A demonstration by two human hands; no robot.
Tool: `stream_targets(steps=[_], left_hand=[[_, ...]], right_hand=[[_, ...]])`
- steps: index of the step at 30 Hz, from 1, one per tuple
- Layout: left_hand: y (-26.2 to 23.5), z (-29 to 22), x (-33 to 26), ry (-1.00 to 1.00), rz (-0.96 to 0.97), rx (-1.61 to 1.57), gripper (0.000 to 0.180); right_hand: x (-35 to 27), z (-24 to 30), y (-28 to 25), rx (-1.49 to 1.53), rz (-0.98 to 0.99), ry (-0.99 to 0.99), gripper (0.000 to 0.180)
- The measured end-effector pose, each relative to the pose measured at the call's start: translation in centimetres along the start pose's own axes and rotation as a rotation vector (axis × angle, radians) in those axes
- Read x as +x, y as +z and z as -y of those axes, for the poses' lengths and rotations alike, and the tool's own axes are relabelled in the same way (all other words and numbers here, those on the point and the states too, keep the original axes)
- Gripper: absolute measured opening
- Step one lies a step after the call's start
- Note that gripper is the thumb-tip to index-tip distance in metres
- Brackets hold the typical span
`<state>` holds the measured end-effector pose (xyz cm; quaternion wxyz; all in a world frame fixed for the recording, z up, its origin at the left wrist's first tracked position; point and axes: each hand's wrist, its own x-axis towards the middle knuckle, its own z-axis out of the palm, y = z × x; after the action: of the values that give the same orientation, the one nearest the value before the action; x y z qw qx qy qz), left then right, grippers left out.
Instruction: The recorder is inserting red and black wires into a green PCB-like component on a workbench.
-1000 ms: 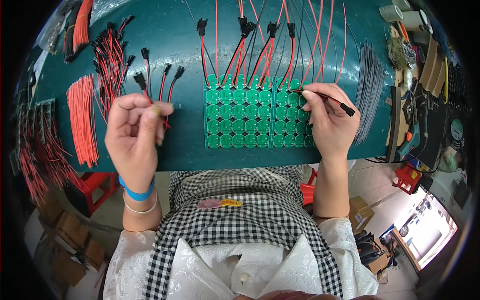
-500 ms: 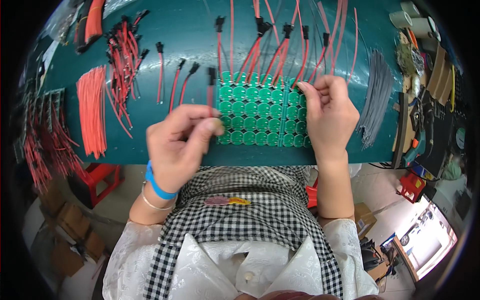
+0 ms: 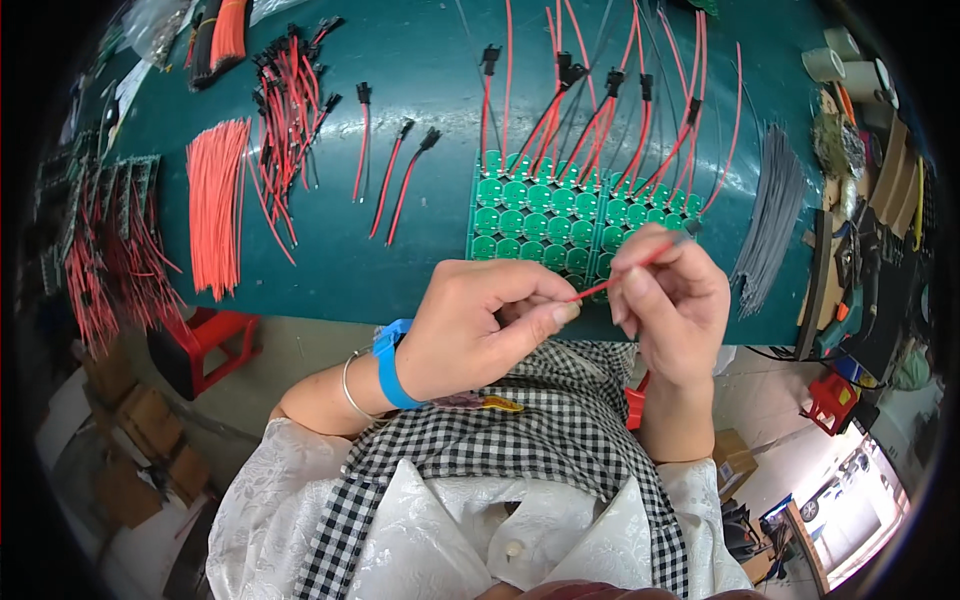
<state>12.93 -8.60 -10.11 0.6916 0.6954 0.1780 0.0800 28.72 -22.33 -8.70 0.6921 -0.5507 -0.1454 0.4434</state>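
A red connector wire (image 3: 592, 291) stretches between my two hands, just above the near edge of the green circuit board panel (image 3: 538, 224). My left hand (image 3: 495, 318) pinches one end between thumb and fingertips. Near its other end my right hand (image 3: 668, 295) grips it, the dark connector showing past the fingers and blurred. Rows of round green boards make up the panel, partly hidden behind my right hand. Along its far edge stand several red wires with black connectors (image 3: 614, 84). Three loose connector wires (image 3: 408, 185) lie on the table left of the panel.
A bundle of red wires (image 3: 215, 210) and a pile of connector wires (image 3: 290, 110) lie on the green table (image 3: 330, 270) at left. Grey wires (image 3: 770, 215) lie at right. Wired boards (image 3: 115, 240) hang over the far-left edge. A red stool (image 3: 205, 350) stands below.
My left hand has carried the connector wire rightward to my right hand, which has left the panel's far edge and now grips it too. The whole view has shifted slightly.
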Motion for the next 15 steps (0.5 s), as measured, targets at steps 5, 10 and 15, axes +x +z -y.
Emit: stream_targets(steps=[5,10,15], left_hand=[[-1.3,-0.9,0.1,-0.236,0.274,-0.332,0.011],[-3.6,-0.9,0.8,0.123,-0.318,0.490,0.005],[-7.6,1.6,1.8,0.156,-0.578,1.040,0.022]], right_hand=[[0.0,1.2,-1.3,-0.252,0.381,-0.098,0.010],[0.9,0.9,-4.1,-0.406,-0.236,-0.115,0.013],[2.4,-1.0,-4.9,-0.651,-0.423,-0.183,0.009]])
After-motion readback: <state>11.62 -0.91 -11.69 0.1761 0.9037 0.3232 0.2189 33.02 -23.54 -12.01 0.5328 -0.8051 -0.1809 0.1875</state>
